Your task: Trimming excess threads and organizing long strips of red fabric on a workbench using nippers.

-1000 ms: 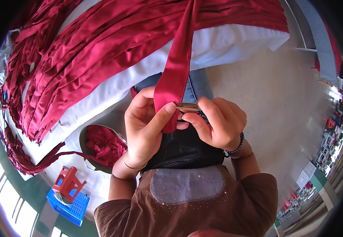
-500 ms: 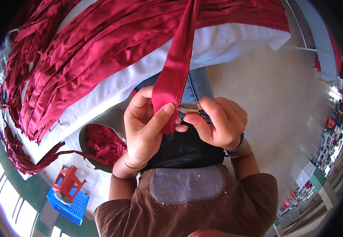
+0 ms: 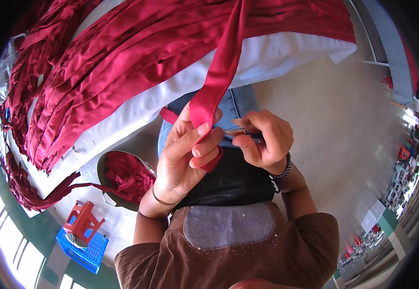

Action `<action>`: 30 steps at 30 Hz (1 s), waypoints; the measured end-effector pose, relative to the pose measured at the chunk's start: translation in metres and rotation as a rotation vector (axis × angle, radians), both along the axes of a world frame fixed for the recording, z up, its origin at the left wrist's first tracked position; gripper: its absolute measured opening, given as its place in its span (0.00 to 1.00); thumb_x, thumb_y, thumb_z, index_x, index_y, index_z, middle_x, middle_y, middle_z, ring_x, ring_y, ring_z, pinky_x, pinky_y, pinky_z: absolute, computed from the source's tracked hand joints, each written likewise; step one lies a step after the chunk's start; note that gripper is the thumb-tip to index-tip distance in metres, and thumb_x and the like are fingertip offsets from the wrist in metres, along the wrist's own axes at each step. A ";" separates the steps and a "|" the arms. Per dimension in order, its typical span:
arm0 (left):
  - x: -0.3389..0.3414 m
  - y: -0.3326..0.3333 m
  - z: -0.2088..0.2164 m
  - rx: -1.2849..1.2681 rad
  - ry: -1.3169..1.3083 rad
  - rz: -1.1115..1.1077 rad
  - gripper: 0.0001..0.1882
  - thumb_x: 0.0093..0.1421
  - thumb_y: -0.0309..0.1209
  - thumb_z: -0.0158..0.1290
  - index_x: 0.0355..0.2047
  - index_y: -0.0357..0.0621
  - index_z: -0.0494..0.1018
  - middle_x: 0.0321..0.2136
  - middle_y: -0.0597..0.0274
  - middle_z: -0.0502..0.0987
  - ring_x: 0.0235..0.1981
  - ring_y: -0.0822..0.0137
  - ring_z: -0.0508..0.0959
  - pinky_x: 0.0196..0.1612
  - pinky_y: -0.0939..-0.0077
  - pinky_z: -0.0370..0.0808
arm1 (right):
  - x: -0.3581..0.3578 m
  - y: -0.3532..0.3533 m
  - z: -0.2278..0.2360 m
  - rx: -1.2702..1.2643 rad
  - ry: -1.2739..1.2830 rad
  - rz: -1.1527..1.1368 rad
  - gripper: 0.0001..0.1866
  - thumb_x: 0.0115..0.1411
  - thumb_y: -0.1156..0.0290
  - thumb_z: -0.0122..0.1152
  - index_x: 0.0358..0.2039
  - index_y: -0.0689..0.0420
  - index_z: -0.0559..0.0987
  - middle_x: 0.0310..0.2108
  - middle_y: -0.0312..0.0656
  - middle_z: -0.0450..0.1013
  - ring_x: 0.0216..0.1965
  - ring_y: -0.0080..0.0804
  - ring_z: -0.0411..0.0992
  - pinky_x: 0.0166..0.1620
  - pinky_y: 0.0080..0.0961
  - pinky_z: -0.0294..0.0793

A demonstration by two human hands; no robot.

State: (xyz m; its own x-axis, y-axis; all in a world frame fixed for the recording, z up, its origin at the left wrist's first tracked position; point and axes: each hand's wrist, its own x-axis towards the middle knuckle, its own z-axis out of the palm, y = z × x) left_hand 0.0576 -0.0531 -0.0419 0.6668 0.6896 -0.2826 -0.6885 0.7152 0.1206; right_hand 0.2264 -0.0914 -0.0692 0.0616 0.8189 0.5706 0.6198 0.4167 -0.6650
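Note:
A red satin strip (image 3: pixel 217 77) hangs down from the heap at the far side. Its lower part is pinched in my left hand (image 3: pixel 183 144), between thumb and fingers, and the end curls out below them. My right hand (image 3: pixel 269 139) is closed around small thread snips (image 3: pixel 236 131); their pointed metal tip faces the strip, close to the left fingers. Most of the snips' handle is hidden in the right fingers. Both hands are over my lap, above blue jeans (image 3: pixel 243 103) and a black mesh cloth (image 3: pixel 229 178).
Long red satin strips (image 3: pixel 122 72) lie bunched on a table with a white cover (image 3: pixel 267 53). A round bin (image 3: pixel 101 168) at the left holds more red fabric. Beyond it, a red stool (image 3: pixel 82 222) rests on a blue crate (image 3: pixel 81 253). Concrete floor (image 3: pixel 325 125) extends to the right.
My left fingers have curled over the strip, which is now twisted and folded at its lower end. My right hand has lifted slightly and the snips are nearer my left fingers' upper side.

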 end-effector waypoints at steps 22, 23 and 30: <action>-0.002 -0.002 -0.006 -0.245 -0.211 -0.044 0.15 0.65 0.22 0.42 0.50 0.29 0.59 0.40 0.58 0.67 0.11 0.88 0.62 0.10 0.96 0.60 | -0.003 0.013 0.009 0.214 -0.339 -0.003 0.17 0.50 0.55 0.67 0.27 0.57 0.76 0.12 0.29 0.60 0.12 0.20 0.59 0.15 0.15 0.56; -0.002 -0.002 -0.006 -0.239 -0.205 -0.046 0.16 0.64 0.22 0.41 0.51 0.30 0.58 0.40 0.58 0.67 0.11 0.88 0.62 0.10 0.96 0.60 | -0.003 0.013 0.010 0.213 -0.350 -0.002 0.17 0.50 0.56 0.67 0.27 0.57 0.76 0.12 0.29 0.59 0.12 0.20 0.59 0.15 0.15 0.56; -0.003 -0.001 -0.006 -0.194 -0.136 -0.056 0.16 0.64 0.22 0.41 0.52 0.33 0.59 0.39 0.60 0.67 0.12 0.86 0.62 0.10 0.95 0.60 | 0.000 0.012 0.010 0.199 -0.391 0.012 0.16 0.50 0.56 0.68 0.26 0.56 0.76 0.12 0.29 0.61 0.12 0.20 0.60 0.15 0.16 0.56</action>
